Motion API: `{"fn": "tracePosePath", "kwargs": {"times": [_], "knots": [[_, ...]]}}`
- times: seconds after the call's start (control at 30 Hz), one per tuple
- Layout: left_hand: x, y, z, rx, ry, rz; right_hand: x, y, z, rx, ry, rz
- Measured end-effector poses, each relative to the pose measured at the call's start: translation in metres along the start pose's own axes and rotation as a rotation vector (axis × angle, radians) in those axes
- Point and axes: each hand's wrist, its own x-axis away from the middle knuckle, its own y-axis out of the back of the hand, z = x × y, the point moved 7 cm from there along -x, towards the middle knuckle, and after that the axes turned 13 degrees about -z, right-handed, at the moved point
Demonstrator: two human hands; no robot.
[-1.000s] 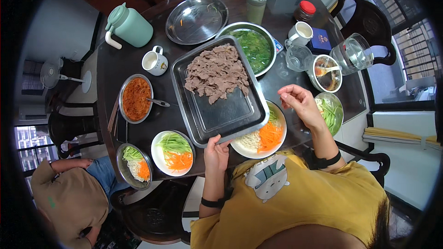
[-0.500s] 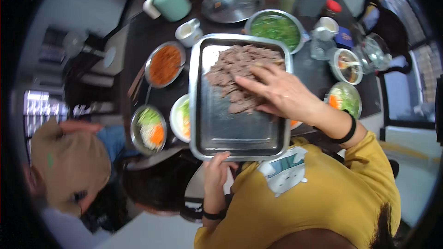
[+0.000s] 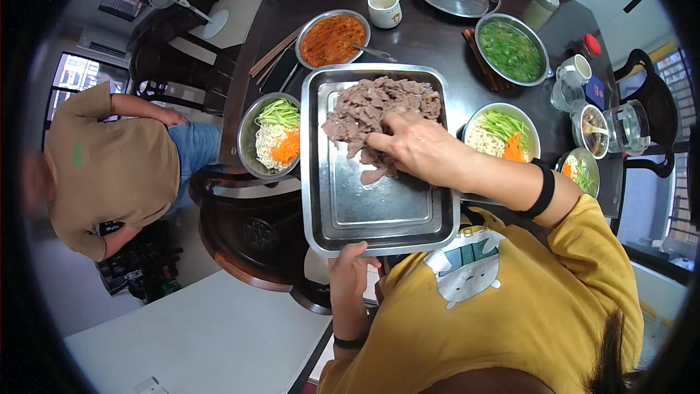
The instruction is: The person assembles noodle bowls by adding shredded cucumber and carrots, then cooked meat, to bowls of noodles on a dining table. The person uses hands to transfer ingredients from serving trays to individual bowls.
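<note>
A rectangular metal tray [image 3: 379, 213] is held up in front of my chest, over the table's near edge. Sliced cooked meat [image 3: 375, 106] is heaped in its far half. My left hand [image 3: 352, 268] grips the near rim, thumb on top and fingers underneath. My right hand [image 3: 423, 147] reaches into the heap from the right, its fingers curled down and closed on some meat; the fingertips are partly hidden. Just left of the tray stands a bowl of noodles [image 3: 268, 144] with green and orange shreds. A similar noodle bowl [image 3: 487, 142] sits beyond my right forearm.
A bowl of red sauce [image 3: 332, 40] with a spoon, a mug [image 3: 384, 9], an oval metal platter [image 3: 446, 0] and a bowl of greens in liquid [image 3: 512, 51] stand farther back. A wooden chair [image 3: 255, 233] is at the left, near a seated person [image 3: 120, 164].
The view has shifted, so the table things appear farther right and the noodle bowls show better. My right hand's spread fingers have curled into the meat. My left hand still holds the tray.
</note>
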Motion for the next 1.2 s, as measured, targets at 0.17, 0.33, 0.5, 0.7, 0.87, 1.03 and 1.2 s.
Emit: {"fn": "tracePosePath", "kwargs": {"times": [0.17, 0.33, 0.5, 0.7, 0.87, 1.03, 1.2], "knots": [[0.0, 0.023, -0.018, 0.049, -0.038, -0.085, -0.032, -0.02, 0.023, -0.201, 0.028, -0.047], [-0.004, 0.044, -0.039, 0.092, -0.107, -0.128, -0.069, -0.035, 0.034, -0.279, 0.077, -0.049], [-0.007, 0.062, -0.057, 0.202, -0.111, -0.185, -0.114, -0.043, 0.042, -0.436, 0.01, -0.035], [-0.003, 0.085, -0.085, 0.298, -0.217, -0.273, -0.163, -0.053, 0.048, -0.613, -0.123, -0.014], [0.008, 0.118, -0.106, 0.363, -0.333, -0.416, -0.205, -0.068, 0.053, -0.88, -0.238, 0.066], [0.036, 0.159, -0.128, 0.474, -0.451, -0.443, -0.243, -0.097, 0.033, -0.895, -0.303, 0.019], [0.056, 0.198, -0.136, 0.496, -0.505, -0.649, -0.253, -0.189, 0.012, -0.836, -0.441, 0.129]]}}
